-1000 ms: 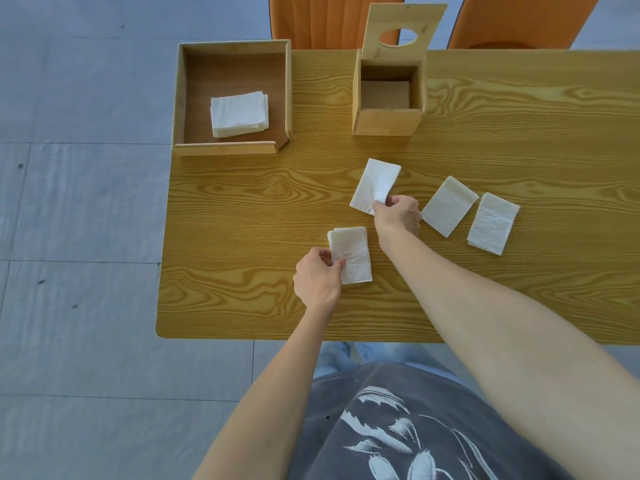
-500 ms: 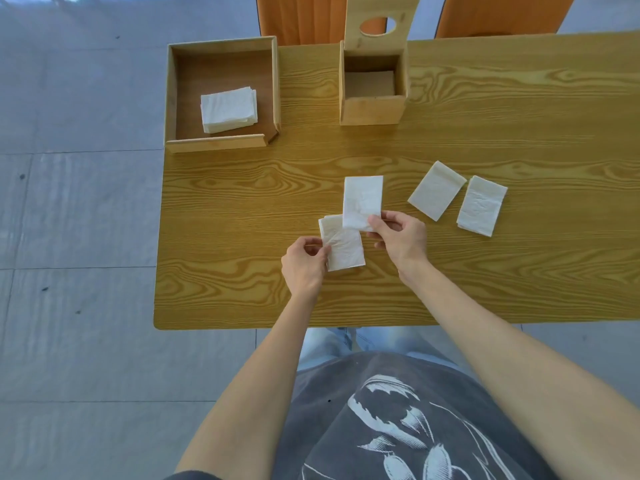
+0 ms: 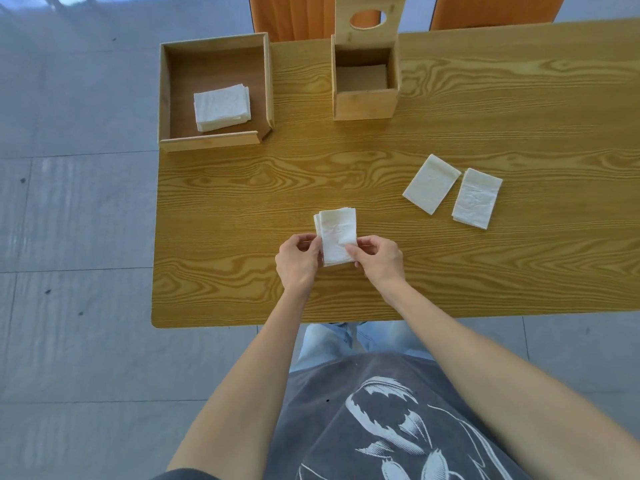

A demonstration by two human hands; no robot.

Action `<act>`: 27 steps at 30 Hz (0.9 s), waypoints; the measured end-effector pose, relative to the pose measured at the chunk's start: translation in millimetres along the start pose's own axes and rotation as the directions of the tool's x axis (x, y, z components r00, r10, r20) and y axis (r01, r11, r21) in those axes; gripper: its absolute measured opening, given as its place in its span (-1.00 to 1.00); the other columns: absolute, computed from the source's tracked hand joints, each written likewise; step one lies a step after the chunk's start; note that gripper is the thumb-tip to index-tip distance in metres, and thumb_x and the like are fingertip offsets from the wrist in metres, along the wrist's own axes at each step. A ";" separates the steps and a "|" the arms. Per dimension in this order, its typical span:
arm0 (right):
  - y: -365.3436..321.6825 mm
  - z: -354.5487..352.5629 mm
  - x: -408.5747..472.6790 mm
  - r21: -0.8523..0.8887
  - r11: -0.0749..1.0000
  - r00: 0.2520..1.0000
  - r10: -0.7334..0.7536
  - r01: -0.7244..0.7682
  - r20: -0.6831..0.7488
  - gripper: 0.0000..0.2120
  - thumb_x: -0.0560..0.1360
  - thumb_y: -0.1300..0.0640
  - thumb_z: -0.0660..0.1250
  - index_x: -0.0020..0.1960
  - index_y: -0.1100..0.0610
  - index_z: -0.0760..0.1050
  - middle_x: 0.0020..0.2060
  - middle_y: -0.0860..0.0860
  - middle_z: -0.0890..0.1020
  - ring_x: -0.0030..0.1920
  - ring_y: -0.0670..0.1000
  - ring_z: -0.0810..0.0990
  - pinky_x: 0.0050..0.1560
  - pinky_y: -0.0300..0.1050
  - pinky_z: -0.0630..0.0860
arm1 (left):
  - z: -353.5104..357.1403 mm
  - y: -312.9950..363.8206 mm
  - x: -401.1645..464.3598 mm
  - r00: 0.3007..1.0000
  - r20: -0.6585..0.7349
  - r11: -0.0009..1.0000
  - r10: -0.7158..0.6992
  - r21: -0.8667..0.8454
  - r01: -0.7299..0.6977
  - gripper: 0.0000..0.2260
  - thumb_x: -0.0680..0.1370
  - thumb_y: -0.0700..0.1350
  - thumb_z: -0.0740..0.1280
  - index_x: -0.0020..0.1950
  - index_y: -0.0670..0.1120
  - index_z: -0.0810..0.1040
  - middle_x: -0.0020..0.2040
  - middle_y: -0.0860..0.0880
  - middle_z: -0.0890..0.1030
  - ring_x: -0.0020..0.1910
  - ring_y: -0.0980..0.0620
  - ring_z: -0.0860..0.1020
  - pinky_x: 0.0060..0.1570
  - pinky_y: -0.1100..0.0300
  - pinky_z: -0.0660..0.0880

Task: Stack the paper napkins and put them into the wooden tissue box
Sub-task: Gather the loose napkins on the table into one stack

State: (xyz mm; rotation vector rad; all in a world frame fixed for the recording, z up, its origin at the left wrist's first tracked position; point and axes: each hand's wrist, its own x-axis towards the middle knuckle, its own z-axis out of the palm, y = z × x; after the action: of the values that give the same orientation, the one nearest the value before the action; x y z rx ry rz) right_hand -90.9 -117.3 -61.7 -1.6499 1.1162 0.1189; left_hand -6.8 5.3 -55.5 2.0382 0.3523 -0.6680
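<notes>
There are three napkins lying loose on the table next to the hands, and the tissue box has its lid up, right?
Not quite. Only two loose napkins lie on the table: one and another, to the right of the hands. The head view shows this. The tissue box does have its lid up.

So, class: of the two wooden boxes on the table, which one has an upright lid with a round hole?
The smaller tissue box, right of the wide tray; the tray has no lid.
</notes>
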 end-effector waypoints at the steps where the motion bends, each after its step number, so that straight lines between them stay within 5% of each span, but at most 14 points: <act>1: 0.1 0.9 0.9 -0.048 0.999 1.000 -0.008 0.008 -0.017 -0.81 0.43 -0.01 0.50 -0.03 0.06 0.66 -0.23 -0.06 0.72 -0.25 -0.04 0.69 -0.10 -0.03 0.63 | 0.6 0.5 -0.2 1.000 -0.001 1.000 0.006 0.008 -0.006 -0.94 0.56 -0.02 0.43 -0.04 0.02 0.64 -0.26 0.06 0.71 -0.27 0.01 0.73 -0.11 -0.05 0.71; 5: -5.5 2.2 -0.3 -0.223 0.974 0.995 -0.054 0.033 -0.087 -0.74 0.44 -0.07 0.48 0.05 0.06 0.64 -0.08 -0.07 0.70 -0.06 -0.04 0.64 -0.02 -0.07 0.58 | 3.6 -0.5 0.9 0.999 -0.001 0.997 0.043 0.063 -0.043 -0.86 0.48 0.08 0.50 -0.06 0.07 0.63 -0.19 0.07 0.71 -0.21 0.02 0.72 -0.10 -0.05 0.70; 10: -11.5 -4.6 0.1 -0.254 0.967 0.984 -0.055 0.010 -0.168 -0.71 0.42 -0.08 0.49 0.08 0.01 0.57 -0.14 -0.09 0.64 -0.09 -0.05 0.59 -0.08 -0.09 0.53 | 10.4 2.5 2.7 0.997 0.018 0.988 0.071 0.139 -0.072 -0.84 0.46 -0.02 0.55 -0.04 0.07 0.61 -0.20 0.11 0.67 -0.16 0.02 0.71 -0.10 -0.07 0.69; 17: -25.3 -56.5 35.2 -0.053 0.986 0.877 0.113 -0.155 -0.467 -0.69 0.55 -0.07 0.34 0.21 0.07 0.52 0.02 -0.02 0.62 -0.02 0.01 0.57 -0.03 -0.09 0.50 | 21.5 12.4 6.7 0.996 0.035 0.984 0.087 0.152 -0.092 -0.84 0.47 -0.05 0.54 0.00 0.03 0.63 -0.16 0.09 0.68 -0.13 0.00 0.71 -0.06 -0.05 0.68; 22: -35.8 -75.5 59.9 0.058 0.966 0.836 0.247 -0.251 -0.490 -0.54 0.56 -0.07 0.32 0.38 0.09 0.37 0.13 0.00 0.60 0.12 0.09 0.59 0.12 0.01 0.51 | 28.0 18.9 11.4 0.994 0.052 0.983 0.100 0.149 -0.106 -0.83 0.46 -0.04 0.54 -0.05 0.09 0.59 -0.15 0.07 0.70 -0.13 -0.01 0.71 -0.07 -0.07 0.68; 27: -43.4 -74.3 73.8 0.152 0.921 0.778 0.384 -0.358 -0.498 -0.55 0.53 -0.10 0.37 0.32 0.09 0.39 0.26 0.08 0.54 0.16 0.16 0.59 0.17 0.13 0.53 | 33.7 27.9 14.1 0.994 0.064 0.980 0.094 0.170 -0.104 -0.84 0.47 -0.04 0.53 -0.05 0.09 0.58 -0.16 0.08 0.69 -0.19 -0.03 0.72 -0.05 -0.06 0.67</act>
State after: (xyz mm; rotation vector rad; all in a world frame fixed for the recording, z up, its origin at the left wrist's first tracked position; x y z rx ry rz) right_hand -52.0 -222.3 -43.6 -1.4284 1.8456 -0.1133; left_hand 7.7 -38.3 -58.4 2.1815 0.1632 -0.7137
